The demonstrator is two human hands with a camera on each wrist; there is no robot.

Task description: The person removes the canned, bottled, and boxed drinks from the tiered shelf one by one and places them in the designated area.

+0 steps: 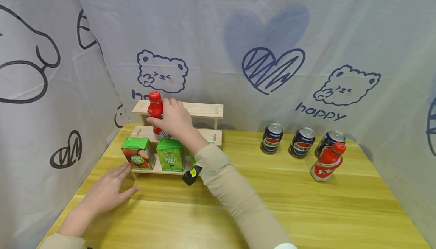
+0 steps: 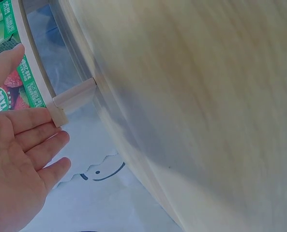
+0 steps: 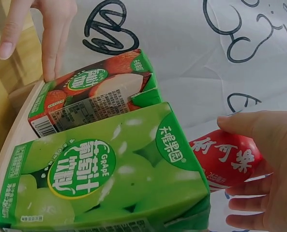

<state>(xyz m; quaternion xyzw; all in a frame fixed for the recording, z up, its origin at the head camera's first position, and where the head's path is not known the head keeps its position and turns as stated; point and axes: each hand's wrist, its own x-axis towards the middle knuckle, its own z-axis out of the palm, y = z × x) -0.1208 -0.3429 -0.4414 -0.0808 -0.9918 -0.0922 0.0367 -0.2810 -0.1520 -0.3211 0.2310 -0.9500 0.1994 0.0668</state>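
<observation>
My right hand (image 1: 175, 118) grips a red soda bottle (image 1: 155, 109) by its upper part, with the bottle upright at the middle tier of a small wooden shelf (image 1: 201, 109). In the right wrist view the fingers curl round the bottle (image 3: 225, 157), its lower end hidden behind a green grape juice box (image 3: 104, 169). My left hand (image 1: 105, 190) touches the left end of the bottom tier with fairly straight fingers. Beside it stands a red juice box (image 1: 137, 153); to the right of that is the grape juice box (image 1: 171, 155). Another green box is mostly hidden by my right forearm.
Dark blue soda cans (image 1: 271, 138) stand in a row at the back right of the wooden table (image 1: 306, 211). In front of the rightmost can is another red bottle (image 1: 327, 162), leaning in view. A printed cloth (image 1: 211, 25) hangs behind and at the sides.
</observation>
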